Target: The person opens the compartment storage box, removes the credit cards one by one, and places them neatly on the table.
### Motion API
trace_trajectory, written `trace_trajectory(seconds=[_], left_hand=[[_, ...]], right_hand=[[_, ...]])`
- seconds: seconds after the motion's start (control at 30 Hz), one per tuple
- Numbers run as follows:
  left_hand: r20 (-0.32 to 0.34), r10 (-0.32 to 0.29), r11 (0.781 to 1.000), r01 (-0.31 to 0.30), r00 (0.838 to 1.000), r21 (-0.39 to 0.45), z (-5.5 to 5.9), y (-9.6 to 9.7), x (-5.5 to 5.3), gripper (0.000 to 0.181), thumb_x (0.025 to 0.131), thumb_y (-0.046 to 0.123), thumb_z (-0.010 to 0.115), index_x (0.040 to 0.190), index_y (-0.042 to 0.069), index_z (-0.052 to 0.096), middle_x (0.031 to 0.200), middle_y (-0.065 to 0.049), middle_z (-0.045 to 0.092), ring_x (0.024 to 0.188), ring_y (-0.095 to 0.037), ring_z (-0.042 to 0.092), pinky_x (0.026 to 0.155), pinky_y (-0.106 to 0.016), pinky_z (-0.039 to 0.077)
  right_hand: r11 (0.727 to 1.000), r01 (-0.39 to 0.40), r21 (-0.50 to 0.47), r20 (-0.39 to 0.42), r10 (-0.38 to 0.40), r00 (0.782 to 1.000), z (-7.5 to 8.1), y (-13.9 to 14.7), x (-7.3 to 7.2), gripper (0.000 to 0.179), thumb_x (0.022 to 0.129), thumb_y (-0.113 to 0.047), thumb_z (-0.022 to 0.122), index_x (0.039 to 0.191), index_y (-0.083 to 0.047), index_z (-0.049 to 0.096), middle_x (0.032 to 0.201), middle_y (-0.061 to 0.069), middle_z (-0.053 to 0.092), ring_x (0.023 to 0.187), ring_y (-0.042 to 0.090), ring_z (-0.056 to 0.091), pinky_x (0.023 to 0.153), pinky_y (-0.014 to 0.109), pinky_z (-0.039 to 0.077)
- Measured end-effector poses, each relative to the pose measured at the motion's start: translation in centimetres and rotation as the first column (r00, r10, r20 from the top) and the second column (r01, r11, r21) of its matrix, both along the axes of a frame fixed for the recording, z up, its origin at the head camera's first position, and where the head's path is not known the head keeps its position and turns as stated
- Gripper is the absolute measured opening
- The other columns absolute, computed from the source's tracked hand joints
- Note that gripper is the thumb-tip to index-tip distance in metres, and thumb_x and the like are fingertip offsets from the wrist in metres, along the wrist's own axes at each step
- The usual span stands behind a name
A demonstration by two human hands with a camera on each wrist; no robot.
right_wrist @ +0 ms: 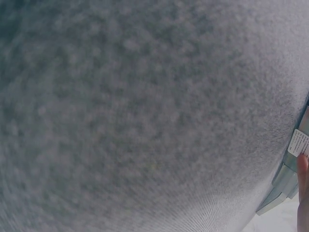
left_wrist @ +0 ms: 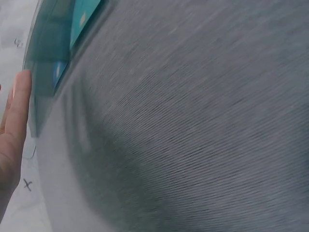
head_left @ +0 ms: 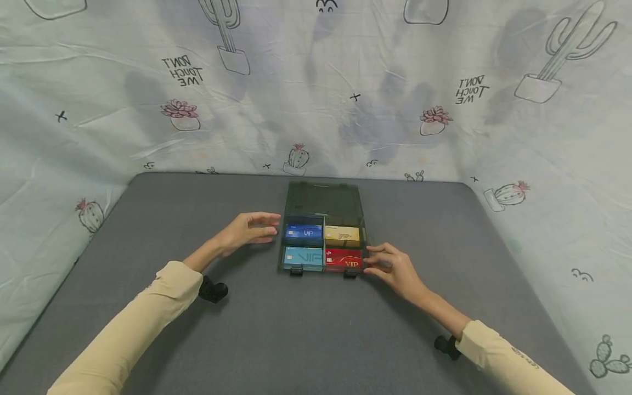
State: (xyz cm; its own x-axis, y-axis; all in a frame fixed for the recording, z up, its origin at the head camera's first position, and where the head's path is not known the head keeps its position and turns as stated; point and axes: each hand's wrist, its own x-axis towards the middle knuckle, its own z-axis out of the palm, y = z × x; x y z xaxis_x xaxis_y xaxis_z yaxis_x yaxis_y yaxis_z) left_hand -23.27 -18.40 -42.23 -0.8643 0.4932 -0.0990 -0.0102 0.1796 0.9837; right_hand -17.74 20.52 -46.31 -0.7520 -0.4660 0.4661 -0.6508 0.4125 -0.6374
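Grey tabletop point(head_left: 296, 334) bears a card box point(head_left: 323, 202); left grip point(head_left: 246, 231), released, beside it; right grip point(head_left: 396, 270), unclenched, touching it.

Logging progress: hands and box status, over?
Left hand open beside box. Right hand at box's right edge. Box open, cards inside. No obstruction seen.

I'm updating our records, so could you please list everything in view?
Table: one, grey, foreground.
Case: one, dark translucent, open on table.
Lid: one, dark translucent, case's far side.
Blue card: one showing, blue, far-left compartment.
Gold card: one showing, gold, far-right compartment.
Light-blue card: one showing, light blue, near-left compartment.
Red card: one showing, red, near-right compartment.
Label: one, white, case's right side.
Patterned cloth: one, whitish, behind and beside table.
Sleeves: two, cream, lower left and right.
Wrist devices: two, black, one per wrist.
Left hand: one, bare, left of case.
Right hand: one, bare, case's right side.
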Motion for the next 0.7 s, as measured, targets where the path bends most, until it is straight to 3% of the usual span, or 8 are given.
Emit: trace_trajectory(seconds=[0.17, 0.4, 0.53, 0.7], left_hand=[[0.006, -0.043, 0.999, 0.043, 0.999, 0.019, -0.1, 0.0, 1.5, 0.051, 0.094, 0.002, 0.059, 0.14, -0.009, 0.04, 0.139, -0.03, 0.042, 0.122, -0.041, 0.049, 0.091, -0.042, 0.049], [0.029, -0.033, 0.999, 0.032, 0.999, 0.035, -0.6, 0.2, 3.4, 0.051, 0.093, 0.004, 0.061, 0.139, -0.01, 0.041, 0.137, -0.031, 0.043, 0.122, -0.044, 0.048, 0.089, -0.043, 0.05], [0.03, -0.019, 1.0, 0.019, 0.999, 0.01, -1.0, 0.7, 3.9, 0.049, 0.094, 0.006, 0.061, 0.137, -0.009, 0.044, 0.13, -0.03, 0.048, 0.116, -0.041, 0.052, 0.086, -0.042, 0.052], [-0.005, 0.015, 0.998, -0.015, 1.0, -0.057, -1.5, 1.4, 4.1, 0.043, 0.093, 0.005, 0.061, 0.133, -0.007, 0.051, 0.115, -0.021, 0.051, 0.097, -0.031, 0.06, 0.08, -0.041, 0.055]], right_hand=[[1.0, 0.015, 0.0, -0.02, -0.015, 1.0, -0.3, -0.3, 0.1, 0.017, 0.072, 0.006, 0.078, 0.088, 0.002, 0.072, 0.108, 0.02, 0.061, 0.091, 0.03, 0.067, 0.07, 0.025, 0.055], [1.0, 0.015, -0.009, -0.017, -0.015, 1.0, -0.3, -0.3, 0.1, 0.016, 0.072, 0.005, 0.078, 0.087, 0.002, 0.072, 0.107, 0.02, 0.061, 0.091, 0.03, 0.067, 0.07, 0.026, 0.055], [1.0, 0.016, -0.016, -0.03, -0.016, 0.999, -0.4, -0.3, 0.1, 0.016, 0.072, 0.006, 0.078, 0.087, 0.003, 0.072, 0.106, 0.021, 0.061, 0.092, 0.031, 0.066, 0.068, 0.027, 0.056], [1.0, 0.01, -0.014, -0.043, -0.011, 0.999, -0.7, -0.2, 0.1, 0.017, 0.072, 0.007, 0.078, 0.087, 0.002, 0.072, 0.106, 0.02, 0.061, 0.09, 0.03, 0.066, 0.069, 0.027, 0.056]])
